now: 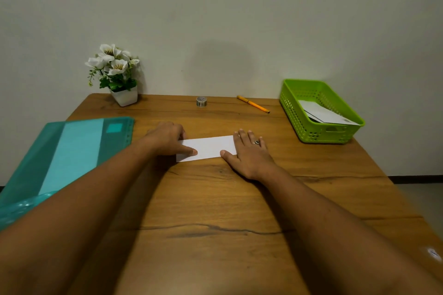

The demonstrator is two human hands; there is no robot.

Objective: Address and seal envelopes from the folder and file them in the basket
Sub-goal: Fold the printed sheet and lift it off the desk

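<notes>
A filed envelope (323, 112) lies in the basket (311, 128). Another envelope (208, 148) lies flat on the table (215, 199): left hand (165, 137) pinches its left end, fingers curled; right hand (249, 153) presses its right end, fingers straight, slightly apart. Pen (253, 103) and tape (201, 101) lie well apart, so addressing, sealing and filing likely remain

Envelope (208, 147) lies flat at centre of table (215, 199). Left hand (165, 137) rests on its left end, right hand (249, 153) on its right end. Folder (72, 151) lies at the left table edge. Along the back, left to right: potted plant (124, 97) in the corner, tape roll (201, 101), pen (253, 103). Basket (311, 127) sits far right, with filed envelopes (323, 112) in it.
</notes>
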